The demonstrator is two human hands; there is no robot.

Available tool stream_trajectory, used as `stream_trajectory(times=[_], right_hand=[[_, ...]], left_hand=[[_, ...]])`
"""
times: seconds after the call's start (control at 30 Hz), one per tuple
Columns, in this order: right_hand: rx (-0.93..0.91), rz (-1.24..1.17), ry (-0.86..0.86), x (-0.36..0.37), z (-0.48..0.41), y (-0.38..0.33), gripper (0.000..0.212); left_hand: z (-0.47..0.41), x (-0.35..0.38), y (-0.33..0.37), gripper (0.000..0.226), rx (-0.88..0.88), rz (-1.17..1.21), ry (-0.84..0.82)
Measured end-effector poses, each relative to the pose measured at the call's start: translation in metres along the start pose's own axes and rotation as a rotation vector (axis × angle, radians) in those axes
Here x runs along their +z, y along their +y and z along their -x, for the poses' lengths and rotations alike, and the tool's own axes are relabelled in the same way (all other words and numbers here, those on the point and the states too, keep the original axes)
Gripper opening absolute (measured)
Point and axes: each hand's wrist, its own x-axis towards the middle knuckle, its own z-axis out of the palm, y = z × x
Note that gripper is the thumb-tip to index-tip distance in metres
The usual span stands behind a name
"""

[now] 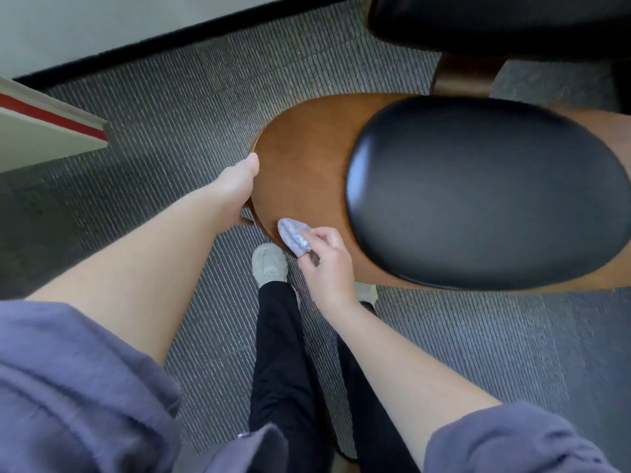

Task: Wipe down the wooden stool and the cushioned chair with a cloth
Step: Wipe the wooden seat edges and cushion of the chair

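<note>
Nearest us, our right hand [327,264] has its fingers curled. It pinches a small grey cloth [293,237] between thumb and fingertips, and the cloth's free end is pressed on the near-left rim of the wooden seat [307,155]. Just below the cloth, at about 7 o'clock from it, one pale shoe [269,262] stands on the ribbed carpet [170,114].

At about 10 o'clock from the cloth, our left hand [239,189] grips the seat's left edge. The thumb lies on top of the wood and the fingers are tucked under the rim, where we cannot see them. It appears to be steadying the seat.

The bare wood is a curved band. From the cloth it runs towards 12 o'clock, passing just right of our left hand, then bends away to 1 o'clock. The black cushion [478,192] lies at 2 o'clock from the cloth, and its long axis runs roughly 9 to 3.

The cloth hand is the nearer one to both surfaces. We judge that a stroke towards 12 o'clock would stay on wood, while one towards 2 o'clock would climb onto the padding.

Farthest off, at 1 o'clock, is a second black padded seat [495,22]. We cannot tell which piece is the stool.
</note>
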Motion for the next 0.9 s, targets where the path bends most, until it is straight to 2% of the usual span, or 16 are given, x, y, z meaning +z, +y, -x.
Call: stream_trajectory(times=[0.1,0.2,0.3,0.4,0.5,0.63,0.77,0.83,0.9], right_hand=[[0.052,-0.009,0.035,0.004,-0.017,-0.019,0.028],[-0.048,-0.039,0.02,0.016,-0.011,-0.036,0.03],[-0.037,-0.044,0.043,0.014,-0.005,-0.034,0.027],[0.022,-0.06,0.098,0.013,-0.039,-0.04,0.024],[-0.007,-0.059,0.108,0.016,-0.047,-0.045,0.026],[-0.091,-0.057,0.038,0.01,-0.024,-0.041,0.028],[-0.082,-0.049,0.121,0.013,-0.074,-0.048,0.022],[-0.091,-0.056,0.113,0.014,-0.071,-0.049,0.025],[-0.099,-0.07,0.065,0.013,-0.054,-0.048,0.023]], left_hand=[[-0.004,-0.009,0.003,0.059,-0.052,-0.01,-0.113],[-0.011,-0.014,0.004,0.061,-0.086,-0.005,-0.169],[-0.013,-0.015,0.005,0.051,-0.066,0.054,-0.21],[-0.019,-0.013,0.004,0.048,-0.008,0.141,-0.237],[-0.028,-0.013,0.008,0.047,0.057,0.228,-0.204],[-0.031,-0.003,0.015,0.041,0.099,0.252,-0.13],[-0.035,0.008,0.016,0.05,0.106,0.099,0.062],[-0.033,0.01,0.016,0.039,0.178,0.011,0.148],[-0.031,0.013,0.017,0.035,0.213,-0.016,0.16]])
